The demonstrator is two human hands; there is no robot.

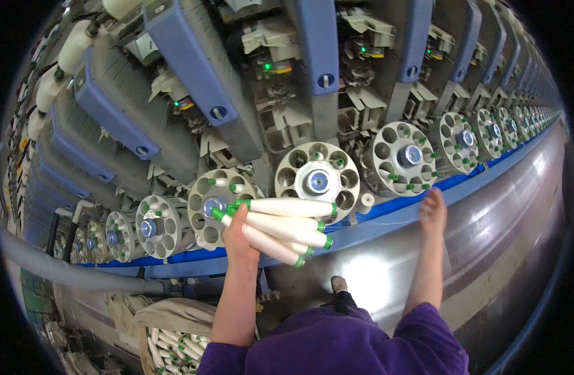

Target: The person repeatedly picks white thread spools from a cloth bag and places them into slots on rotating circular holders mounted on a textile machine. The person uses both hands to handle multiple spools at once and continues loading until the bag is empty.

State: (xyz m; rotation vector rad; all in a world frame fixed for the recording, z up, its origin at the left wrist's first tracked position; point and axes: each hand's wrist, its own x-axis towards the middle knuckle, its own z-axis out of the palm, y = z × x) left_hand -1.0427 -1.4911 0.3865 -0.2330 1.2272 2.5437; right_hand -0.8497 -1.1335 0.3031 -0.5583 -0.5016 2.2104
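Note:
My left hand (240,240) is closed round the narrow green ends of several white yarn bobbins (287,228). They fan out to the right, in front of a round bobbin magazine (284,178) with a blue hub. My right hand (433,215) is slightly blurred, with its fingers curled, just below another round magazine (376,150) whose pockets hold several green-tipped bobbins. A thin yarn end (390,222) stretches from near the held bobbins to my right hand. The exact grip of the right fingertips is hard to see.
A long row of winding units with blue panels (318,44) runs behind the magazines. A blue rail (337,240) edges the machine's front. At lower left stands a cloth-lined container (177,309) full of bobbins. A grey pipe (80,269) crosses the left side. The shiny floor (487,250) extends right.

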